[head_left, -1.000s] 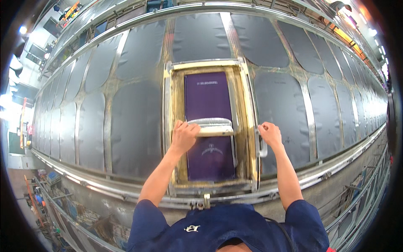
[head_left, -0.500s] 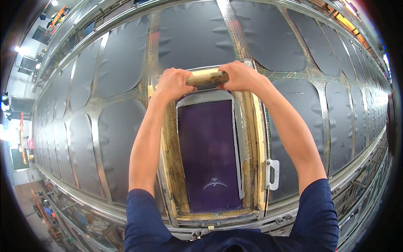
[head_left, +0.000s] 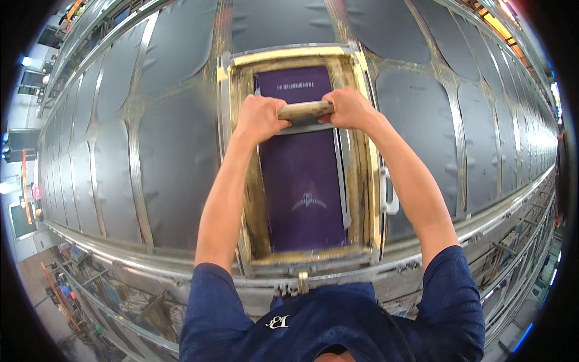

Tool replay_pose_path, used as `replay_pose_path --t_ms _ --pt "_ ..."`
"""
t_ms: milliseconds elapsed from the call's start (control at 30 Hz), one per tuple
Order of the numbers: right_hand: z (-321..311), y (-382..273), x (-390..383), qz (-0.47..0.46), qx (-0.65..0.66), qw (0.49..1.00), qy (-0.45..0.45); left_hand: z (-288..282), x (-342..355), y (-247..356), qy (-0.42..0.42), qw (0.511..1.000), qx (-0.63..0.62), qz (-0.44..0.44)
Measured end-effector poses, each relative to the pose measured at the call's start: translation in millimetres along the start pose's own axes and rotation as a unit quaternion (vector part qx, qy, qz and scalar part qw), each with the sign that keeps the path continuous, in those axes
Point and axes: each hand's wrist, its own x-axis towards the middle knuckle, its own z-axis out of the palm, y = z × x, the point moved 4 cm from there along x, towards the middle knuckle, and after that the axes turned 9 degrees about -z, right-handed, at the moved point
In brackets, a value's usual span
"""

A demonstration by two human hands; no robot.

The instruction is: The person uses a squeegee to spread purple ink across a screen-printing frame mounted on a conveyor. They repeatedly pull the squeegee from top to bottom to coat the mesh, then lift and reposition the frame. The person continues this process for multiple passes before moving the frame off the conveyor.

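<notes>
My left hand (head_left: pixel 260 119) and my right hand (head_left: pixel 351 109) are closed on the two ends of a squeegee (head_left: pixel 305 110), a wooden-handled blade lying crosswise over the upper part of a purple screen (head_left: pixel 301 163). The screen sits inside a stained, yellow-edged frame (head_left: pixel 283 57) with metal sides. Pale lettering shows above the squeegee and a small pale emblem below it. A white handle (head_left: pixel 391 199) is fixed to the frame's right side, below my right hand.
Rows of dark grey cut panels (head_left: pixel 169 175) cover the long curved table to both sides and beyond the frame. A metal rail (head_left: pixel 145 257) runs along the near edge, with metal racks (head_left: pixel 102 289) below. Another railed structure (head_left: pixel 84 33) stands beyond the table.
My right hand left the frame's side handle and joined my left on the squeegee at the screen's far end. Since then both hands have drawn the squeegee toward me across the screen.
</notes>
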Motion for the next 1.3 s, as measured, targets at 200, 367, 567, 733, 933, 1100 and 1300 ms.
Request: replay_pose_path --t_ms 200,367,567,733,933,1100,1300 --pt "87.2 -72.8 -155.0 -0.089 0.009 0.994 0.07 45.2 -182.3 37.0 0.027 0.998 -0.009 0.06" --pt "116.2 -109.9 -223.5 -0.094 -0.004 0.993 0.065 66.7 -268.0 60.0 0.038 0.998 0.004 0.057" --pt "65.6 -86.7 -158.7 -0.104 -0.045 0.991 0.067 32.3 -182.3 42.4 0.016 0.996 0.059 0.069" --pt "-11.9 -18.0 -20.4 -0.091 -0.085 0.988 0.091 -8.2 -13.0 7.0 0.048 0.992 0.084 0.075" --pt "-74.6 41.3 102.3 -0.021 -0.047 0.998 0.042 -45.1 128.8 -21.8 0.031 0.992 0.119 0.013" --pt "-81.9 55.3 120.2 -0.004 0.007 0.999 0.047 -42.6 149.9 -23.1 0.018 0.998 0.063 -0.012" --pt "-62.6 39.3 96.4 -0.013 -0.035 0.997 0.063 -30.3 118.2 -25.1 0.065 0.995 0.065 0.023"
